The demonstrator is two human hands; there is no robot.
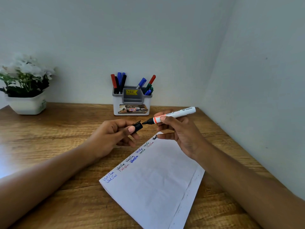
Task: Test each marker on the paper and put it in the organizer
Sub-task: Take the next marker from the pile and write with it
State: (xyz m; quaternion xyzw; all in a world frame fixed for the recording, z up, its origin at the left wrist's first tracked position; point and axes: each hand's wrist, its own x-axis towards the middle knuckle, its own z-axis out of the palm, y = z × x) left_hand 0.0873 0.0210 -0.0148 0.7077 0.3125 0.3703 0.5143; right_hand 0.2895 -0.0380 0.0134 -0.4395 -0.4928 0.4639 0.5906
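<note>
My right hand [178, 129] grips a white marker [175, 115] with an orange band, its black tip bare and pointing left. My left hand [113, 134] pinches the marker's black cap [138, 127], whose open end sits a short gap from the tip. Both hover above the far corner of a white paper [156, 182] lying askew on the desk. Along the paper's left edge run several handwritten words in blue, red, green and black. Against the back wall stands a grey-and-white organizer [132, 103] holding several red, blue, black and green markers in its left and right compartments.
The wooden desk [57, 133] fills a corner, with walls behind and close on the right. A white pot of white flowers [26, 90] stands at the back left. The organizer's middle front pocket carries a yellow price sticker.
</note>
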